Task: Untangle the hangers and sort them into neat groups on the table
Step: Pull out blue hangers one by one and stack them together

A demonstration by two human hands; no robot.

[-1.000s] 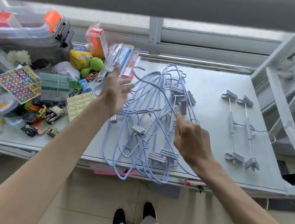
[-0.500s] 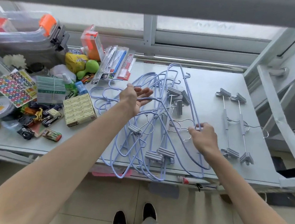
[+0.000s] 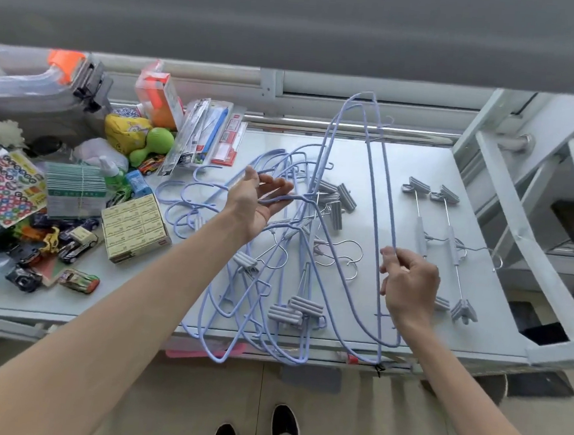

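Hangers (image 3: pixel 301 307), right fingers (image 3: pixel 391 257) pinch one hanger (image 3: pixel 390 205), left fingers (image 3: pixel 278 185) open

Home-like clutter: metal table (image 3: pixel 426 173) by window (image 3: pixel 375 87), toy cars (image 3: pixel 76 246), stickers (image 3: pixel 4 186), stationery packs (image 3: pixel 201 131).

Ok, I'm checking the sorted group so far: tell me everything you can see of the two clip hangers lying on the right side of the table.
The two clip hangers lie flat, side by side and parallel, on the right part of the table. Each is a thin metal rod with a grey ribbed clip at both ends, a pale sleeve mid-rod and a wire hook reaching right. The right hand, pinching a lilac hanger, hides part of the left one's near clip.
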